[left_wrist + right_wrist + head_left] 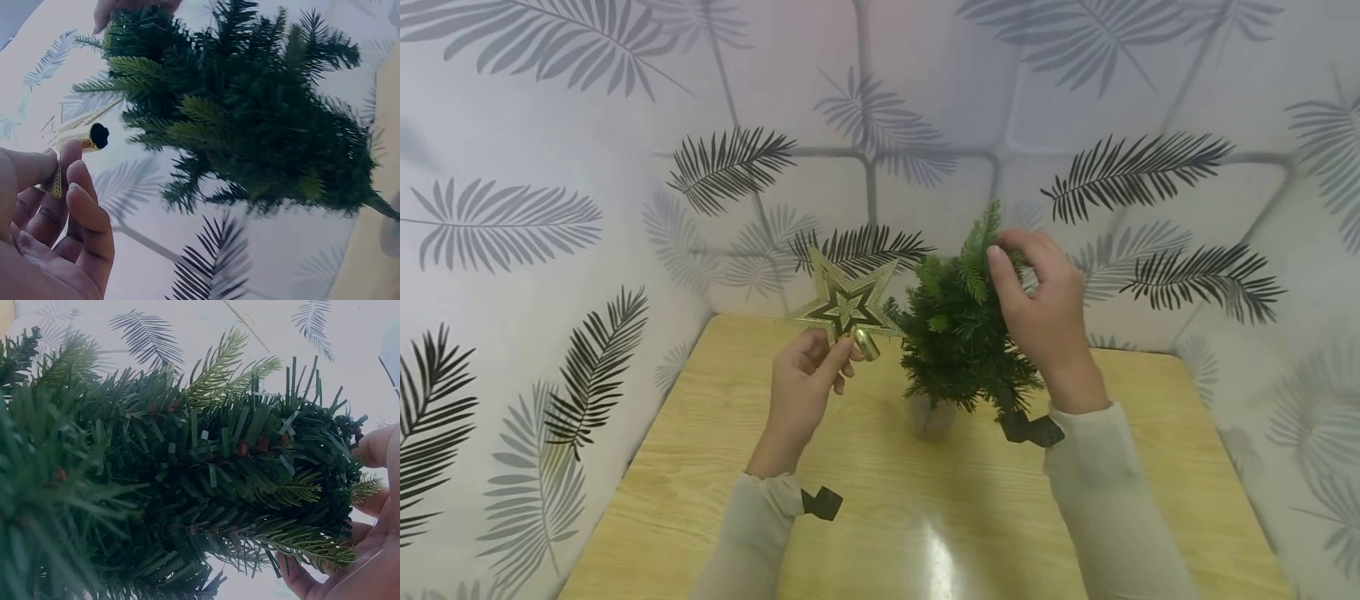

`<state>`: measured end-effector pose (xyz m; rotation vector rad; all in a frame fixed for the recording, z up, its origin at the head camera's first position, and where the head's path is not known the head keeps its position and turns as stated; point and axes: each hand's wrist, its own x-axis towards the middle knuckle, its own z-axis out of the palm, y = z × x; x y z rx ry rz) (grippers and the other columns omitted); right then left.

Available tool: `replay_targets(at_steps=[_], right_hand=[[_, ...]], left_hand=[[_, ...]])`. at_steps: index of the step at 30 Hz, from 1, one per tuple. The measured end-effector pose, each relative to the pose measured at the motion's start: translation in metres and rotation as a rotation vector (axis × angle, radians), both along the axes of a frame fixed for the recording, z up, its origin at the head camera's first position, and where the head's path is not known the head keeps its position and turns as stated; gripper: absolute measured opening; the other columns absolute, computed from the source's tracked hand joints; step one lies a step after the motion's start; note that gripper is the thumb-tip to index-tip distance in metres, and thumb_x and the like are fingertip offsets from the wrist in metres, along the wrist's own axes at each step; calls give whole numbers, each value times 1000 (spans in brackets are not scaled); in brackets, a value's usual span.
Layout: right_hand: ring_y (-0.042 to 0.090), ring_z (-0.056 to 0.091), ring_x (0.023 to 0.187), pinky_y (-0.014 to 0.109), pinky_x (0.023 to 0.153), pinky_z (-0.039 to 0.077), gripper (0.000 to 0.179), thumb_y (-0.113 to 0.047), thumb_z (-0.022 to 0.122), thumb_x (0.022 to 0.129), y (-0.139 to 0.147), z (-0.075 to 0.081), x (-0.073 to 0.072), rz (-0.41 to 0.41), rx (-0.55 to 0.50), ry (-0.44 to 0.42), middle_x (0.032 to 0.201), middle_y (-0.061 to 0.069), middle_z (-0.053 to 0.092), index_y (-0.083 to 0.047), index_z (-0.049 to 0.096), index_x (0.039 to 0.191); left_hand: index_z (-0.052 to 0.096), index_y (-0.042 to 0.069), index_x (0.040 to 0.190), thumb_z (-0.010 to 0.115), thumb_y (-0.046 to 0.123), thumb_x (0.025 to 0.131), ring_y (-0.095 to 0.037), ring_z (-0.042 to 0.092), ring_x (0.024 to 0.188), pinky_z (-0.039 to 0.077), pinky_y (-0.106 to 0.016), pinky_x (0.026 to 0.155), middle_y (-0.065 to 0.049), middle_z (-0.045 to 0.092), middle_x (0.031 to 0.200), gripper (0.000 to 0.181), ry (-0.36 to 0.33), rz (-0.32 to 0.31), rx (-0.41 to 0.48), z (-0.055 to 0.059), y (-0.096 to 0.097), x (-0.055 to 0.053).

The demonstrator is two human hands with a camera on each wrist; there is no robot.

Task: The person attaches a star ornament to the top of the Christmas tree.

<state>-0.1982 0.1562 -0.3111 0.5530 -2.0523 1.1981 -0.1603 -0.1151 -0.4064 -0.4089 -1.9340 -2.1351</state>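
On the bench (865, 517), the tree (962, 333) stands upright on a pale base (931, 419), its needles dark green with lighter, yellowish sprigs and small reddish-brown bits among them. Just left of it, above the bench, the left hand (801, 379) pinches the star (847, 308) by a lower point between thumb and fingers. The star is gold, glittery and five-pointed, with dark bands between nested outlines and a smaller star at its middle; a shiny gold tube (867, 344) with a dark end sits beside the pinch. The right hand's (1047, 312) fingers curl round the tree's top; how firmly they hold cannot be told, since needles cover part of them. The base is blurred, and its shape is hard to make out. From the left wrist, the star is mostly hidden behind hand and tube; from the right, the tree's lower part is cut off, its nearest needles blurred.
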Motion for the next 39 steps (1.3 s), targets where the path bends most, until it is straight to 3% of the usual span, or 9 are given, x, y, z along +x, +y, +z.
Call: replay_targets(at_steps=[9,15,25,28,34,39], right_hand=[[28,65,98,45,90,49,21,-13,67,101,-2,2,-6,-10,20,1,106,18,72,5,74,106],[27,64,96,46,90,49,23,-17,66,102,-3,4,-7,-26,33,-16,101,16,72,4,74,99],[31,63,94,45,87,48,16,-10,72,98,-5,3,-5,-29,87,-5,97,18,70,3,71,90],[33,63,96,48,89,47,15,-9,72,98,-6,2,-5,-32,92,2,98,19,70,4,71,92],[37,63,98,53,91,47,16,-10,72,97,-6,-1,-4,-44,112,28,101,21,69,6,71,93],[37,63,97,54,91,46,16,-11,72,97,-5,-1,-5,-44,117,37,100,21,69,5,72,94]], left_hand=[[62,2,97,66,11,103,-14,60,69,49,-22,54,-11,74,90,11,30,-15,-11,24,8,-11],[61,5,94,65,7,103,-16,61,68,49,-23,53,-10,74,89,10,83,-14,20,37,11,-20],[59,13,88,63,3,103,-17,61,65,49,-22,51,1,74,85,18,166,-19,78,62,13,-33],[60,13,91,65,8,103,-18,61,67,49,-23,52,-3,74,86,14,170,-29,54,72,15,-38],[66,7,95,66,9,103,-25,61,67,49,-25,52,-27,71,91,8,222,-45,6,91,22,-54],[66,5,99,66,11,103,-22,60,68,49,-26,53,-24,71,93,8,233,-76,-15,107,30,-64]])
